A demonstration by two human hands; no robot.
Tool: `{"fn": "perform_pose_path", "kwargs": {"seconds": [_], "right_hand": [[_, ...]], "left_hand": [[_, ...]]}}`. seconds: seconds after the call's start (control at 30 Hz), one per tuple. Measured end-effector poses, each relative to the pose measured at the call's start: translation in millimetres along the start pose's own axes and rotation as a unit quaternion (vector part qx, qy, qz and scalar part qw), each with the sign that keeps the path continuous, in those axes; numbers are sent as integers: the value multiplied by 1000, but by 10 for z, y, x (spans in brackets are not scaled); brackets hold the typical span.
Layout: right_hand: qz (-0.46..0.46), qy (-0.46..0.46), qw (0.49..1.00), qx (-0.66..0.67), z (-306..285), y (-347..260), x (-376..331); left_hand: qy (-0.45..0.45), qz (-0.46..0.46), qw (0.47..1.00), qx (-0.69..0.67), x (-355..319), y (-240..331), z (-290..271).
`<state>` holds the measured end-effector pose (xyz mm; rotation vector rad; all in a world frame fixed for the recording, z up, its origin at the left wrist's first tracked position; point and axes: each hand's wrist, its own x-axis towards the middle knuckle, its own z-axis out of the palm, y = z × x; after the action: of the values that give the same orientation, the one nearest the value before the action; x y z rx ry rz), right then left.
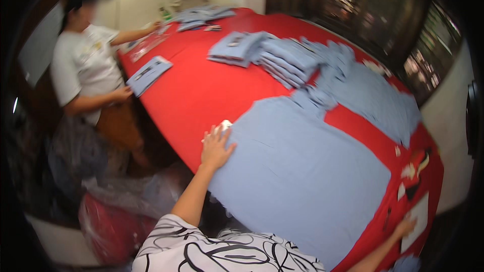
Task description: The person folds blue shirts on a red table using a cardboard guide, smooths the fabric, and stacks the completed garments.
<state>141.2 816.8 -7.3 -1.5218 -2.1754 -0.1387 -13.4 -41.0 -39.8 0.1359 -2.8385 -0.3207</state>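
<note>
A light blue shirt (302, 166) lies spread on the red-covered table (186, 100) in front of me, its collar end toward the far side. My left hand (217, 148) rests at the shirt's left edge with fingers spread, and a small white thing (227, 124) shows beside the fingertips. At the lower right, my right hand (405, 227) reaches to the edge of a flat white board (417, 221). Blur hides how its fingers sit there, so I cannot tell whether they grip the board.
Folded blue shirts (287, 58) stand stacked on the far side, beside another loose blue shirt (373, 98). A person (85, 70) at the left holds a folded packet (148, 74). Small scraps (413, 171) lie near the right edge. Plastic-wrapped bags (121, 216) sit below the table.
</note>
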Motion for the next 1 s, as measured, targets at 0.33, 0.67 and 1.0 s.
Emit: {"fn": "perform_pose_path", "kwargs": {"seconds": [0.33, 0.67, 1.0], "right_hand": [[-1, 50, 999, -17, -530, -766, 165], [-47, 105, 993, 12, -834, -811, 125], [-112, 172, 977, 63, -1091, -706, 99]], "left_hand": [[-49, -86, 994, -44, -174, 13, -300], [-53, -89, 994, -44, -169, 11, -303], [-42, -84, 995, -39, -189, 17, -308]]}}
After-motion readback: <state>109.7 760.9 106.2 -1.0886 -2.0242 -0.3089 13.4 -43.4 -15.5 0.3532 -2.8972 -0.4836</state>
